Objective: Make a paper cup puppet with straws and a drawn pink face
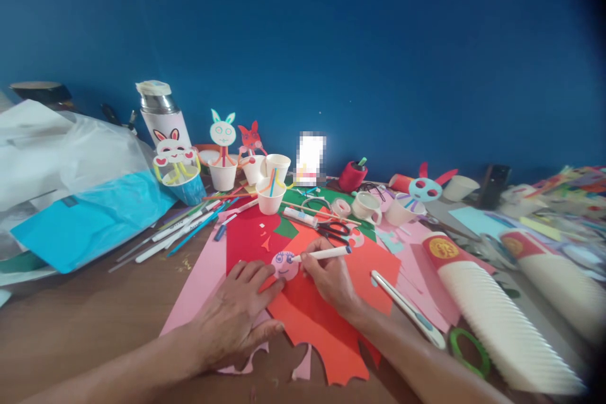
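Note:
My right hand (326, 271) is closed round a white marker (330, 253), whose tip touches a small pale purple paper circle (285, 270) beside one of its drawn eyes. That circle carries two eyes with lashes and a curved mouth. My left hand (243, 303) lies flat with its fingers apart, its fingertips at the circle's left and lower edge. Beneath both hands spread orange-red paper (326, 322), dark red paper (241, 233) and pink paper (192, 303) with cut-out edges.
Behind the papers are black-handled scissors (334, 229), a glue stick (300, 216) and paper cups (271, 199), some bearing paper animal faces. A utility knife (407, 308), green tape (469, 352) and stacked cups (506, 322) lie right. Pens (177, 237) and blue paper (89, 221) lie left.

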Demonstrator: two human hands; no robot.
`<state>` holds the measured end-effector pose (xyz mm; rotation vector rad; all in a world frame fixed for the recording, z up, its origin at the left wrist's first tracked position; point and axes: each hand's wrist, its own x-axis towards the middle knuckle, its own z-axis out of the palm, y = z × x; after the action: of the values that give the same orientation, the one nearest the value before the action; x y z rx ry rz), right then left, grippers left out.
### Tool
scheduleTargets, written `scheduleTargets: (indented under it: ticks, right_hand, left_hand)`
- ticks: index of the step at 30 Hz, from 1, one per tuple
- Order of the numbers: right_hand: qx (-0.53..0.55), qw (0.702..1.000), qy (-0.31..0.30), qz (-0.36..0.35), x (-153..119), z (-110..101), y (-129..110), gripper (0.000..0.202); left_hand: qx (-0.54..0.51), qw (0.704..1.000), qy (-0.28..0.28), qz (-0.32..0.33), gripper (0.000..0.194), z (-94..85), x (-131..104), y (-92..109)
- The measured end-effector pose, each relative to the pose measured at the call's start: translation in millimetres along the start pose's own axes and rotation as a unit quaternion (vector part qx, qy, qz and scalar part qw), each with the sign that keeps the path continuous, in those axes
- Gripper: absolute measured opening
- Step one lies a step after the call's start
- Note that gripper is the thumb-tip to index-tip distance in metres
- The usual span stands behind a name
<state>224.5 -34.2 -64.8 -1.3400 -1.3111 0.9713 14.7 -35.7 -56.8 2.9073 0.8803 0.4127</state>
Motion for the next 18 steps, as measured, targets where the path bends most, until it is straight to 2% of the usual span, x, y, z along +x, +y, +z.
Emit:
scheduleTargets:
  ticks: [7,10,18]
  right_hand:
    - [0.037,0.998,0.03,-0.029,3,-2,-3,0.018]
    - [0.032,0.998,0.015,-0.045,0,-1,-2,0.017]
    - [-0.069,0.994,-0.035,-0.081,-9,1,-3,0.016]
  left_hand:
    - [-0.007,1.0,0.004,-0.001,0.054,-1.4,-1,0]
    - [-0.016,1.0,0.0,-0.009,0.053,-4.2,0,3]
    - [-0.03,0.999,0.004,-0.015,0.054,-6.4,1,6]
